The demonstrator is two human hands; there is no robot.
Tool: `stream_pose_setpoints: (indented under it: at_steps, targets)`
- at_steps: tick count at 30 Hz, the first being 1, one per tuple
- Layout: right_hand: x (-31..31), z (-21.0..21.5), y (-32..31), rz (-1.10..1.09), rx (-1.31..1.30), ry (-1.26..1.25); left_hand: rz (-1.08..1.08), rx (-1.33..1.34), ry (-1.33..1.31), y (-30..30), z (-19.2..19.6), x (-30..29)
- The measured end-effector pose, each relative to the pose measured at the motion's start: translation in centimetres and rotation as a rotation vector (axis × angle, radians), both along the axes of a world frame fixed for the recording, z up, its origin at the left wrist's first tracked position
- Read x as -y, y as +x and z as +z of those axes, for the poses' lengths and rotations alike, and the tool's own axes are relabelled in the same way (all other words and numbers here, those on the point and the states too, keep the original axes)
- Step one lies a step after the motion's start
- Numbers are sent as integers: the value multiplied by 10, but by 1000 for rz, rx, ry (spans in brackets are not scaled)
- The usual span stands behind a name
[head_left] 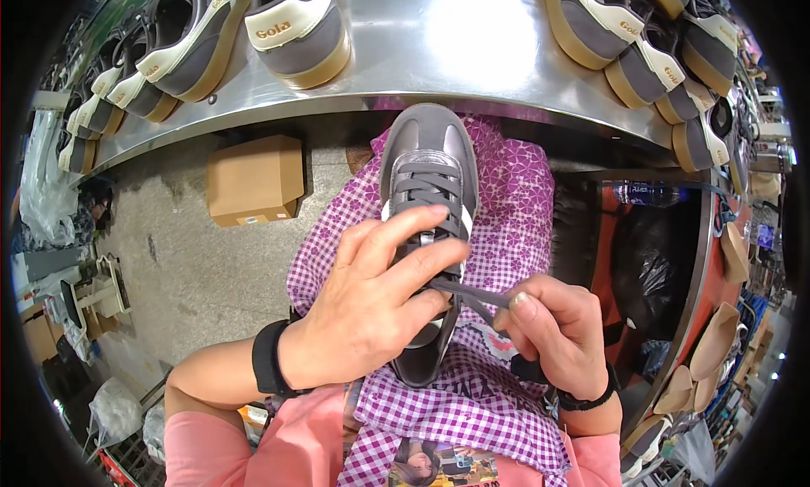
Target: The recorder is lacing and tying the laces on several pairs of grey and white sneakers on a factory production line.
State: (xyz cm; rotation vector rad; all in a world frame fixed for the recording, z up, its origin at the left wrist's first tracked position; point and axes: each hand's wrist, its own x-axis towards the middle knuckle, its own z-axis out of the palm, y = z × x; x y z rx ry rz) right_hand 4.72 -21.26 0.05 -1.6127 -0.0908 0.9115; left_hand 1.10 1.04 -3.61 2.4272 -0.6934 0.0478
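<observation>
Hands [359,293] on grey shoe [430,160], lace [479,294] pinched

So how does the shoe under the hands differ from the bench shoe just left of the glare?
The held shoe shows its toe and laces; the bench shoe shows its white heel panel and tan sole.
The held shoe has the left hand on it and a lace pinched in the right fingers; the bench shoe stands untouched.
Shared: dark grey with white parts.
</observation>
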Motion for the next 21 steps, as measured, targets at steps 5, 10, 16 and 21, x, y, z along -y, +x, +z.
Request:
stream_pose_setpoints:
  at_steps: [5,10,16,21]
  targets:
    - [-15,-18,-10,46,1052,-473,-253,-210,-556,8,42,-48]
    - [-25,-27,-15,289,921,275,13,-287,-248,9,42,-38]
    - [14,3,-2,56,191,968,169,-295,-209,-5,6,-39]
    - [-8,-8,-7,213,833,-123,70,-469,-303,1,7,-45]
